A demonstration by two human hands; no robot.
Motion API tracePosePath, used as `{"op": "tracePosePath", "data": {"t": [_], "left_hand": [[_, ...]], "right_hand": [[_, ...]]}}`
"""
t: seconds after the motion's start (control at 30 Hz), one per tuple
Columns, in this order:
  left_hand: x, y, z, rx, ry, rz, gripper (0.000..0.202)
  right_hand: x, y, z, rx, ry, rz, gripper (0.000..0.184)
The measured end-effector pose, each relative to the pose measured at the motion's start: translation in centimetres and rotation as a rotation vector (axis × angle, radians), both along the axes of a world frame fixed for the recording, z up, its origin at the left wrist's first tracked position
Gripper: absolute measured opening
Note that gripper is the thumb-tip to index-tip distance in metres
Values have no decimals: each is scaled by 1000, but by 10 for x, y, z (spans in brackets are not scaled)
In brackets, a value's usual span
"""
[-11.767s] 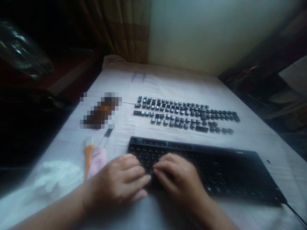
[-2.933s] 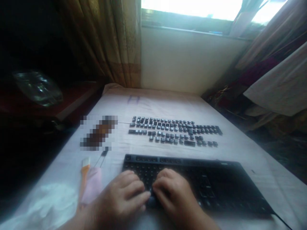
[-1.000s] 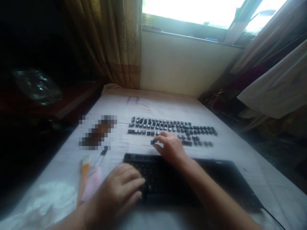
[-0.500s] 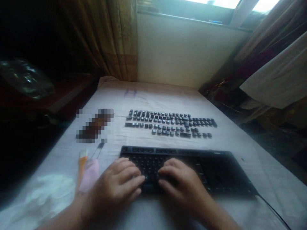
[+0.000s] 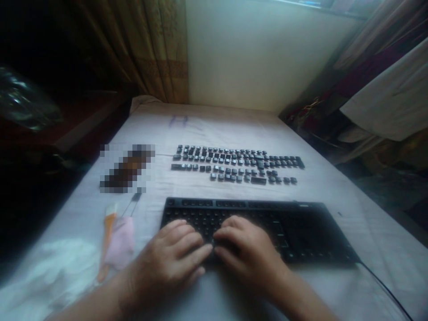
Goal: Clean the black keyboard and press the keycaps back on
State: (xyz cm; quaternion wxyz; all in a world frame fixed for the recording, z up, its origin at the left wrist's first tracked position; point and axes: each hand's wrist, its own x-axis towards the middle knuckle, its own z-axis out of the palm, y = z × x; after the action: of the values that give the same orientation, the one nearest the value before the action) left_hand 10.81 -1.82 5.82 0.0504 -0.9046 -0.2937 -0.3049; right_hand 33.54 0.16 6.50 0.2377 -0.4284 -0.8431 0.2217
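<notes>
A black keyboard (image 5: 304,232) lies in front of me, many of its key places bare, mostly on the right. My left hand (image 5: 177,254) rests over its left front part, fingers stretched and index fingertip on the keys. Right beside it, my right hand (image 5: 249,249) is bent over the middle, thumb and forefinger drawn close together at the keys. Anything between those fingertips is too small and blurred to make out. Behind the keyboard, loose black keycaps (image 5: 227,159) lie in rows on the pale cloth (image 5: 227,127).
Left of the keyboard lie an orange-handled brush (image 5: 109,227), a pink cloth-like piece (image 5: 121,243), a wire tool with a dark end (image 5: 136,196) and a blurred-out brown object (image 5: 129,169). Crumpled white material (image 5: 56,267) sits front left. A cable (image 5: 384,285) runs off right.
The view has tipped downward a little. Both hands have shifted slightly right along the keyboard, their fingertips now closer together. The keycap rows look the same.
</notes>
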Motion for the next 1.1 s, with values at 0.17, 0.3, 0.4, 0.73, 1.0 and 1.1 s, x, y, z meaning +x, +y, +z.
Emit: {"op": "tracePosePath", "data": {"t": [0.17,0.3,0.4,0.73,1.0,1.1], "left_hand": [[0,-1,0,-28,12,-2,27],[0,0,-1,-20,4,-7,25],[0,1,-1,-27,10,-7,26],[-2,-2,-3,-46,13,-14,22],[-1,0,-2,-44,27,-8,25],[-1,-1,-2,-44,35,-4,26]], "right_hand": [[0,0,-2,-1,7,6,21],[0,0,-2,-7,26,7,20],[1,1,-2,-37,32,4,19],[0,3,-4,-34,55,1,17],[-1,3,-1,-54,53,-1,17],[-1,2,-1,-46,51,-8,17]]}}
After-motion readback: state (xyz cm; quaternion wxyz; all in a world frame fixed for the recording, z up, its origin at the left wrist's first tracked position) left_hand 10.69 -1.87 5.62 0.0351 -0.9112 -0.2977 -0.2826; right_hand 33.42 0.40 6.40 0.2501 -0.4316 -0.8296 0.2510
